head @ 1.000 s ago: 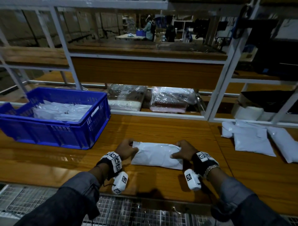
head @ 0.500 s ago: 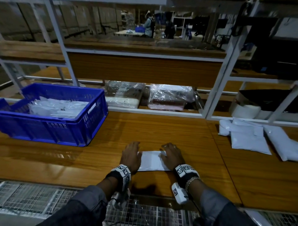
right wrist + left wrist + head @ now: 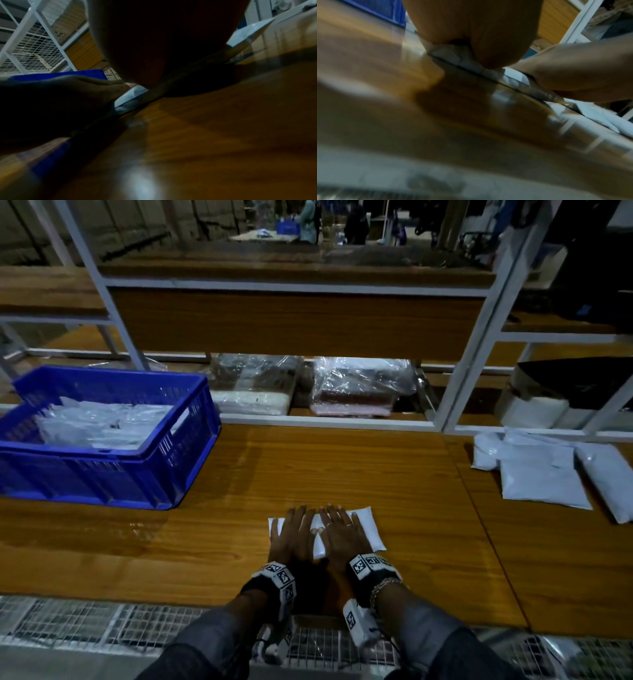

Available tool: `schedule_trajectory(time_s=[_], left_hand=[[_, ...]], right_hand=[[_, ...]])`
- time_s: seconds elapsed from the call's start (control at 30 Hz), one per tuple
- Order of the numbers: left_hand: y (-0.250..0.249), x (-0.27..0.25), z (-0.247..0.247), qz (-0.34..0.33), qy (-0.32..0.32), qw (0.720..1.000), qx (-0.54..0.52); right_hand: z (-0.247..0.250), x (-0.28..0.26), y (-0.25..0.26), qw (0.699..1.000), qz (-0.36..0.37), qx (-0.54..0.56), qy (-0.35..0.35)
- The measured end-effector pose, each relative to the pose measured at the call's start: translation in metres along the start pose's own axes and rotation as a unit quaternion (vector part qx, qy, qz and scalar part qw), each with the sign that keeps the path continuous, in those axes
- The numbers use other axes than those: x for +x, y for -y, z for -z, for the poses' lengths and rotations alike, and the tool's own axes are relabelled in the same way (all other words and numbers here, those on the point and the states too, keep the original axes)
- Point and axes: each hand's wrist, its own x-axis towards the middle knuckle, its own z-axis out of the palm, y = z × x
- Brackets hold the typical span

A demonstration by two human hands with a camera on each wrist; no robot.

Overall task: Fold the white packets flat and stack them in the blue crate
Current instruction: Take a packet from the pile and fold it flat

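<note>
A folded white packet lies on the wooden table near its front edge. Both palms press flat on it, side by side: my left hand covers its left half, my right hand its middle. All fingers are straight and spread. In the left wrist view the packet's near edge shows squashed under my palm. The blue crate stands at the left of the table with several white packets stacked inside. More unfolded white packets lie at the right.
A white metal shelf frame rises behind the table, with plastic-wrapped bundles under its lower board. A wire mesh runs below the table's front edge. Bare wood lies between the crate and the right-hand packets.
A second ago both hands held the packet's ends; they folded it smaller and now press flat on it with straight fingers. The view has tilted further down.
</note>
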Motion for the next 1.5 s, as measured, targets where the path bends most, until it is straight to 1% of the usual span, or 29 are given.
schedule_trajectory(time_s=[0.07, 0.1, 0.17, 0.2, 0.27, 0.3, 0.33, 0.4, 0.47, 0.57, 0.6, 0.67, 0.73, 0.8, 0.83, 0.9, 0.93, 1.0, 1.07, 1.1, 1.17, 1.27, 1.33, 1.4, 1.43, 1.5], left_hand=[[0.007, 0.008, -0.015, -0.004, 0.004, 1.0, -0.013], [0.006, 0.01, -0.014, -0.003, 0.005, 1.0, -0.029], [0.0, 0.007, 0.001, -0.018, -0.022, 0.999, -0.017], [-0.003, 0.006, 0.008, -0.027, -0.012, 1.0, 0.01], [-0.002, 0.005, 0.015, -0.021, 0.013, 0.998, 0.058], [0.001, 0.005, 0.014, -0.015, 0.009, 0.998, 0.063], [0.005, 0.005, 0.011, -0.008, -0.011, 0.997, 0.074], [0.013, 0.001, 0.004, 0.037, 0.011, 0.998, 0.042], [0.02, -0.002, -0.005, 0.048, -0.001, 0.999, -0.004], [0.021, -0.004, -0.008, 0.036, -0.004, 0.998, -0.057], [0.023, -0.001, -0.009, 0.027, 0.005, 0.998, -0.063], [0.023, 0.004, -0.008, 0.033, 0.018, 0.996, -0.076], [0.021, 0.003, -0.009, 0.04, 0.019, 0.995, -0.087], [0.02, 0.002, -0.003, 0.038, 0.028, 0.997, -0.068], [0.019, 0.004, 0.001, 0.037, 0.04, 0.997, -0.052], [0.018, 0.005, 0.011, 0.059, 0.08, 0.995, -0.023], [0.017, 0.005, 0.016, 0.064, 0.089, 0.994, -0.012], [0.012, 0.0, 0.022, 0.046, 0.075, 0.996, 0.008], [0.005, -0.004, 0.02, 0.012, 0.044, 0.998, 0.034], [0.002, -0.006, 0.017, -0.003, 0.032, 0.999, 0.037], [0.0, -0.005, 0.006, -0.014, 0.023, 1.0, 0.016], [0.002, -0.002, -0.004, -0.023, 0.008, 1.0, -0.002], [0.005, 0.0, -0.006, -0.042, 0.002, 0.999, 0.004], [0.006, 0.002, -0.009, -0.043, 0.008, 0.999, -0.006], [0.005, 0.001, -0.008, -0.042, 0.014, 0.999, -0.013], [0.005, 0.005, -0.005, -0.047, 0.017, 0.999, 0.003]], right_hand=[[-0.006, 0.0, 0.001, 0.999, 0.005, 0.012, -0.029], [-0.009, 0.0, 0.001, 0.999, 0.005, 0.015, -0.038], [-0.01, 0.0, 0.002, 1.0, -0.004, 0.005, -0.028], [-0.007, -0.001, 0.002, 1.0, -0.011, 0.002, -0.018], [0.001, -0.002, 0.001, 1.0, -0.013, 0.004, 0.002], [0.003, -0.004, -0.003, 1.0, -0.017, 0.009, 0.008], [0.005, -0.008, -0.008, 0.999, -0.029, 0.017, 0.007], [0.003, -0.017, -0.024, 0.995, -0.085, 0.046, 0.0], [0.0, -0.023, -0.038, 0.99, -0.118, 0.071, -0.005], [0.0, -0.027, -0.042, 0.992, -0.109, 0.066, -0.01], [-0.003, -0.026, -0.042, 0.993, -0.104, 0.06, -0.018], [-0.009, -0.024, -0.04, 0.992, -0.098, 0.052, -0.052], [-0.014, -0.023, -0.038, 0.992, -0.098, 0.057, -0.063], [-0.014, -0.022, -0.036, 0.992, -0.108, 0.057, -0.043], [-0.01, -0.022, -0.035, 0.992, -0.113, 0.054, -0.03], [0.001, -0.024, -0.035, 0.991, -0.124, 0.053, -0.004], [0.005, -0.024, -0.034, 0.99, -0.128, 0.051, 0.008], [0.011, -0.023, -0.029, 0.994, -0.105, 0.039, 0.009], [0.013, -0.018, -0.022, 0.999, -0.038, 0.031, -0.002], [0.014, -0.015, -0.017, 0.999, -0.004, 0.032, 0.004], [0.011, -0.012, -0.009, 0.999, 0.026, 0.027, 0.019], [0.005, -0.011, -0.005, 1.0, 0.004, 0.012, 0.017], [0.001, -0.013, -0.005, 1.0, 0.018, -0.017, 0.009], [-0.005, -0.015, -0.005, 0.998, 0.035, -0.045, -0.014], [-0.005, -0.015, -0.005, 0.999, 0.024, -0.032, -0.017], [0.0, -0.009, -0.007, 1.0, 0.001, 0.001, 0.009]])
